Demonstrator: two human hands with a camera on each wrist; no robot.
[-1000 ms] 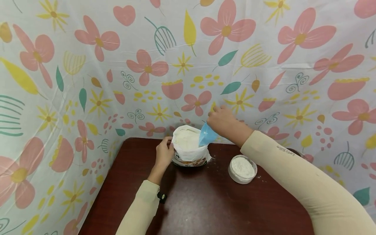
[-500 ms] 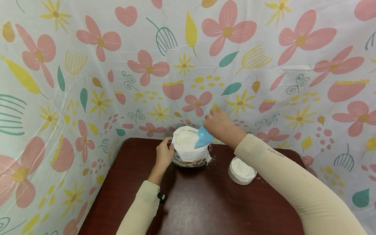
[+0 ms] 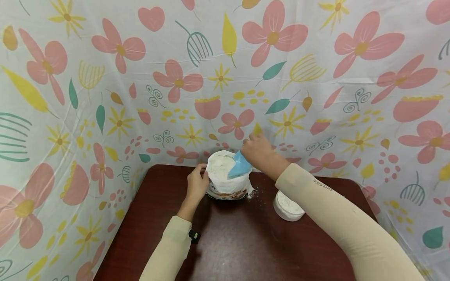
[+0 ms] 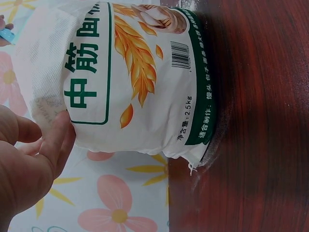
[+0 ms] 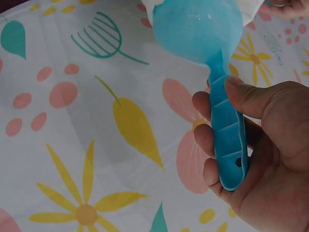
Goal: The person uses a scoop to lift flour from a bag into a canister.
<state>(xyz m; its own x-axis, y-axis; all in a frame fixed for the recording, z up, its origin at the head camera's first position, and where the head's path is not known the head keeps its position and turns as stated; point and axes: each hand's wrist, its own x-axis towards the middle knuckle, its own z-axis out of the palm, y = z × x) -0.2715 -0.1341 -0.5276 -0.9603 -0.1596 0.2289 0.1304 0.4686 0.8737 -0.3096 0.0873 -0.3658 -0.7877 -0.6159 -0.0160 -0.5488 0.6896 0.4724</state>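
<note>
A white cloth flour bag (image 3: 230,185) stands with its mouth rolled down, filled with white flour (image 3: 218,166). At its left rim my left hand (image 3: 197,181) holds the edge between thumb and fingers. The left wrist view shows the printed side of the bag (image 4: 145,77), with these fingers (image 4: 58,137) on its rim. My right hand (image 3: 258,150) grips the handle of a blue scoop (image 3: 240,166), whose bowl is tilted down into the flour. In the right wrist view the fingers wrap the ribbed handle of the scoop (image 5: 227,130); the flour inside is hidden there.
A round clear container (image 3: 288,207) of white powder stands right of the bag, partly behind the right sleeve. Spilled powder (image 3: 258,195) dots the dark wooden table (image 3: 239,242). A floral curtain (image 3: 218,78) hangs close behind the bag.
The right hand and scoop have moved left and slightly down, the scoop going further across the flour. The right sleeve now covers part of the container. My left hand stays on the rim.
</note>
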